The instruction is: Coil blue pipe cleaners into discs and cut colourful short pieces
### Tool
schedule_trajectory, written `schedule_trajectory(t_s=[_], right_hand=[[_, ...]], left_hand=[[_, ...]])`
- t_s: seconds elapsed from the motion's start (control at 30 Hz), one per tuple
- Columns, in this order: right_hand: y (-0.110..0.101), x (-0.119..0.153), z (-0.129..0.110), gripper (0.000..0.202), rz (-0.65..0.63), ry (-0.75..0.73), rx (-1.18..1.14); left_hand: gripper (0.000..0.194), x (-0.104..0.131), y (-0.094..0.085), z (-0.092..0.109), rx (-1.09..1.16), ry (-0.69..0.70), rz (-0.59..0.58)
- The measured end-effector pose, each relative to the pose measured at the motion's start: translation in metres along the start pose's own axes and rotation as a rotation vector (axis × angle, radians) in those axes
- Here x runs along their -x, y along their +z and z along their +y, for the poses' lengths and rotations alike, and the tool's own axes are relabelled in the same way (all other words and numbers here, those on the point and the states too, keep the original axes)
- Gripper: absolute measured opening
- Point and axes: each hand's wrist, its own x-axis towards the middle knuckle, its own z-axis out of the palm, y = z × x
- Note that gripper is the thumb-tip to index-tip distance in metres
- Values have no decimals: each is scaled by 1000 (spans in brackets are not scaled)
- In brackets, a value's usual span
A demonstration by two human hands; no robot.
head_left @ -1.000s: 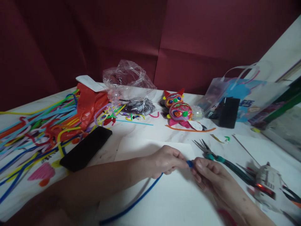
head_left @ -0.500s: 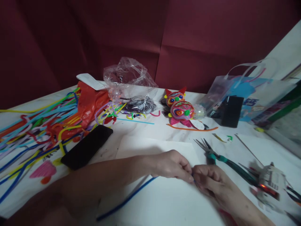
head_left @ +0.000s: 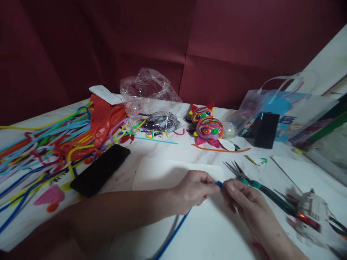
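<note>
A blue pipe cleaner (head_left: 173, 236) runs from under my left hand (head_left: 195, 187) down to the bottom edge of the view. Its other end is wound into a small blue coil (head_left: 219, 185) between my two hands. The left thumb and fingers pinch one side of this coil. From the other side, the fingertips of my right hand (head_left: 242, 196) close on it. Beneath both hands lies a white sheet of paper (head_left: 162, 171). Long-nose pliers with green handles (head_left: 260, 186) rest just beyond my right hand.
A black phone (head_left: 101, 169) and a heap of coloured pipe cleaners (head_left: 54, 137) lie left. Two colourful animal-face ornaments (head_left: 208, 126) stand at the back beside a clear plastic bag (head_left: 151, 88). At right are a glue gun (head_left: 311, 213), a dark phone (head_left: 267, 130) and a carrier bag (head_left: 287, 104).
The blue coil now shows between my fingertips, where the hands hid most of it before. The pipe cleaner's free tail has swung right and downward. My right hand has risen slightly.
</note>
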Motion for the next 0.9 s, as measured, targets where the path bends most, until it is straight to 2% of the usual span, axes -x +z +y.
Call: schedule_trajectory(t_s=[0.1,0.17,0.27,0.4,0.5,0.6,0.67,0.73,0.83,0.9], right_hand=[[1,1,3,40,-20,-13,61],[0,1,4,41,-47,9,81],[-4,3,3,44,-125,74,89],[-7,6,-5,41,-330,153,92],[-4,9,-16,30,-466,201,136],[-1,11,-25,24,-571,232,226],[-1,11,-26,25,-615,246,254],[-3,10,-21,29,-554,228,192],[-8,4,-10,38,-265,117,70],[-9,1,-4,36,-90,38,36]], left_hand=[[15,1,2,-4,9,-26,-16],[15,0,0,-4,-12,-53,-73],[15,-1,-4,-2,-107,-101,-236],[15,2,-7,2,-295,-104,-406],[17,6,-5,1,-480,-56,-419],[19,8,-3,-4,-597,-108,-420],[18,6,-3,-7,-593,-128,-422],[15,3,-5,-8,-518,-104,-388],[15,-1,-5,-4,-266,-70,-216],[17,-2,-4,-1,-77,-78,-105]])
